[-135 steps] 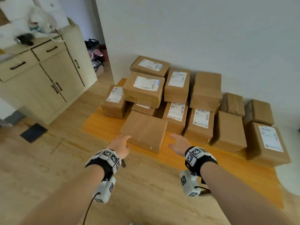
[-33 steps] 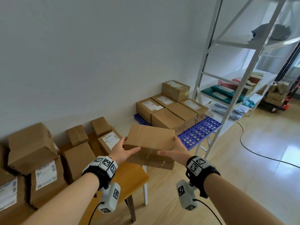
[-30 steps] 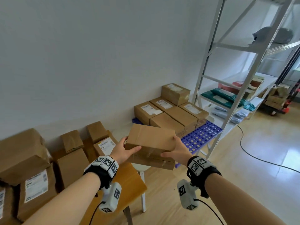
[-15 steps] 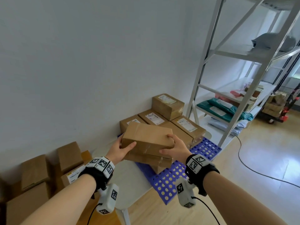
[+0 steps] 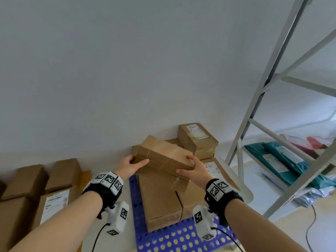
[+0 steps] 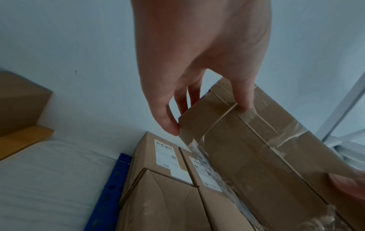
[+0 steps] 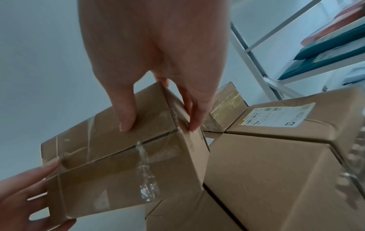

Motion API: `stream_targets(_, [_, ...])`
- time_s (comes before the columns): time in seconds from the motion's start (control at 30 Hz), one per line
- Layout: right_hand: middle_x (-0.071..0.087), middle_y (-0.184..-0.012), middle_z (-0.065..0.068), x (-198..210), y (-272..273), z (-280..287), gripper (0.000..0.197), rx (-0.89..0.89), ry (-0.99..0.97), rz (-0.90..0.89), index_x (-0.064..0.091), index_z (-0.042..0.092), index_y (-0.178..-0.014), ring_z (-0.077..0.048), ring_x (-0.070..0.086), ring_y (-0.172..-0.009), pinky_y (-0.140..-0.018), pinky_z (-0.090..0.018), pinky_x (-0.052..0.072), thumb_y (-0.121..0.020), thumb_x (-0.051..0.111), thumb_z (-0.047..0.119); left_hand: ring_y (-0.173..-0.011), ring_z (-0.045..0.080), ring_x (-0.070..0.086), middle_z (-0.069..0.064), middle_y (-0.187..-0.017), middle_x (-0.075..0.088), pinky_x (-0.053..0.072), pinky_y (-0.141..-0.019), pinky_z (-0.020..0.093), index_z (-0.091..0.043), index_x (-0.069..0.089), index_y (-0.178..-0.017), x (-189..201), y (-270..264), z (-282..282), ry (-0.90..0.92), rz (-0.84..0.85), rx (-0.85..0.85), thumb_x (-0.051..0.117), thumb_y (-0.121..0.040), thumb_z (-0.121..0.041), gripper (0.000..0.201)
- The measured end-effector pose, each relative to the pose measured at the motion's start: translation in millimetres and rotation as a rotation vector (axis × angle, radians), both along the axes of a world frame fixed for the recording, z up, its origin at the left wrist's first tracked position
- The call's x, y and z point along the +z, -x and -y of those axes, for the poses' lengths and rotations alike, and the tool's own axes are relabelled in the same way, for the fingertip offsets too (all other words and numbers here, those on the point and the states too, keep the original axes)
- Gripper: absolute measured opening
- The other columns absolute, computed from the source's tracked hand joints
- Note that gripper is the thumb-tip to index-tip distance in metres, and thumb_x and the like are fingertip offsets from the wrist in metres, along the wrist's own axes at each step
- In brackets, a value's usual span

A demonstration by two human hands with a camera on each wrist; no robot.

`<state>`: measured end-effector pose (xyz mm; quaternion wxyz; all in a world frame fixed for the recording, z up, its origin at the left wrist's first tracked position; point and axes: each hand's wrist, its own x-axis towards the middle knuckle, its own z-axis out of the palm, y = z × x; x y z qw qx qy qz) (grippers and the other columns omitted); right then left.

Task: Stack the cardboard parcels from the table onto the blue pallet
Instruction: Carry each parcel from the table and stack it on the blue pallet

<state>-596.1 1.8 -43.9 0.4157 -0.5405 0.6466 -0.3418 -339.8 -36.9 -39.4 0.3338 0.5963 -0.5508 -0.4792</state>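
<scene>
I hold a plain taped cardboard parcel [image 5: 164, 155] between both hands, tilted, just above the parcels stacked on the blue pallet [image 5: 174, 237]. My left hand [image 5: 131, 165] grips its left end, thumb on top and fingers on the end face. My right hand [image 5: 193, 169] grips its right end the same way. In the left wrist view my left hand [image 6: 205, 109] pinches the parcel [image 6: 262, 145] at its corner. In the right wrist view my right hand [image 7: 158, 115] clasps the parcel [image 7: 118, 156] over its edge. Several parcels [image 5: 161, 202] lie flat on the pallet below.
A labelled parcel [image 5: 197, 140] sits on top at the pallet's back right. More parcels [image 5: 52, 188] stand on the table at the left. A white metal shelf rack [image 5: 258, 99] rises at the right, holding teal mail bags [image 5: 283, 160]. A cable [image 5: 309, 231] lies on the floor.
I picked the parcel off the table, turned right and carried it to the pallet. In the last half second it moved forward and down over the stacked parcels.
</scene>
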Motion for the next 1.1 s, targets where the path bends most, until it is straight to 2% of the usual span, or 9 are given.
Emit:
stream_targets(0.17, [0.045,-0.128,0.0,-6.1,35.9,34.7,0.078,0.108,-0.006,-0.053,0.035,0.026,-0.139,-0.019,0.053,-0.109,-0.091,-0.03,0.048,-0.074,0.078,0.032,-0.096,0.016,0.064,-0.003,-0.103,0.067,0.051,-0.088,0.032,-0.029,0.061,-0.094,4.0,35.5,5.7,-0.052,-0.058,0.079,0.071,-0.08,-0.033,0.018])
stream_targets(0.3, [0.046,-0.125,-0.001,-9.1,43.2,57.8,0.078,0.168,-0.017,-0.024,0.036,0.023,-0.139,-0.02,0.053,-0.111,-0.09,-0.029,0.048,-0.074,0.079,0.029,-0.093,0.014,0.062,-0.004,-0.102,0.063,0.052,-0.082,0.032,-0.03,0.058,-0.096,5.7,46.0,10.1,-0.065,-0.099,0.178,0.069,-0.083,-0.029,0.017])
stream_targets(0.5, [0.05,-0.128,-0.002,-11.9,31.8,85.2,0.08,0.209,-0.021,0.04,0.035,0.022,-0.14,-0.018,0.055,-0.109,-0.088,-0.027,0.05,-0.074,0.079,0.028,-0.098,0.016,0.057,0.002,-0.113,0.058,0.049,-0.077,0.028,-0.018,0.05,-0.124,13.8,39.7,25.2,-0.099,-0.105,0.239,0.065,-0.086,-0.035,0.045])
stream_targets(0.63, [0.048,-0.126,0.001,-12.2,20.9,96.2,0.081,0.177,0.003,0.025,0.033,0.023,-0.141,-0.018,0.055,-0.11,-0.092,-0.03,0.05,-0.074,0.079,0.03,-0.113,0.025,0.053,0.006,-0.13,0.052,0.05,-0.087,0.039,-0.022,0.041,-0.135,15.7,37.3,44.6,-0.185,-0.2,0.246,0.066,-0.079,-0.049,0.067])
stream_targets(0.73, [0.043,-0.123,0.005,-9.9,15.2,102.3,0.081,0.158,0.012,-0.024,0.03,0.025,-0.142,-0.015,0.051,-0.108,-0.093,-0.029,0.048,-0.076,0.077,0.031,-0.11,0.033,0.055,0.009,-0.132,0.05,0.051,-0.09,0.044,-0.03,0.039,-0.13,16.4,38.5,59.6,-0.267,-0.271,0.247,0.066,-0.066,-0.063,0.077])
stream_targets(0.8, [0.043,-0.121,0.003,-6.8,11.9,106.2,0.081,0.149,0.028,-0.068,0.029,0.025,-0.143,-0.015,0.05,-0.106,-0.09,-0.026,0.048,-0.078,0.075,0.032,-0.11,0.038,0.054,0.011,-0.135,0.046,0.053,-0.087,0.048,-0.031,0.038,-0.126,15.9,40.2,69.4,-0.28,-0.328,0.253,0.066,-0.06,-0.065,0.079])
stream_targets(0.9, [0.045,-0.13,-0.002,-5.5,9.6,112.9,0.082,0.143,0.043,-0.122,0.029,0.026,-0.143,-0.019,0.052,-0.112,-0.092,-0.028,0.047,-0.077,0.075,0.035,-0.116,0.042,0.048,0.012,-0.14,0.039,0.052,-0.086,0.054,-0.029,0.034,-0.13,12.6,42.9,82.8,-0.284,-0.425,0.284,0.067,-0.069,-0.059,0.076])
stream_targets(1.03, [0.047,-0.127,0.0,-8.4,10.8,117.5,0.081,0.147,0.043,-0.124,0.031,0.028,-0.141,-0.016,0.052,-0.109,-0.088,-0.025,0.046,-0.075,0.076,0.04,-0.123,0.047,0.039,0.011,-0.143,0.033,0.056,-0.073,0.056,-0.032,0.034,-0.129,5.8,44.6,94.4,-0.302,-0.445,0.342,0.076,-0.052,-0.061,0.093])
stream_targets(1.1, [0.048,-0.13,0.002,-11.3,11.4,119.4,0.081,0.169,0.026,-0.095,0.032,0.031,-0.14,-0.015,0.053,-0.111,-0.092,-0.027,0.047,-0.074,0.074,0.047,-0.12,0.046,0.041,0.011,-0.141,0.034,0.056,-0.068,0.055,-0.029,0.034,-0.132,3.6,43.2,98.0,-0.308,-0.431,0.366,0.078,-0.06,-0.055,0.088])
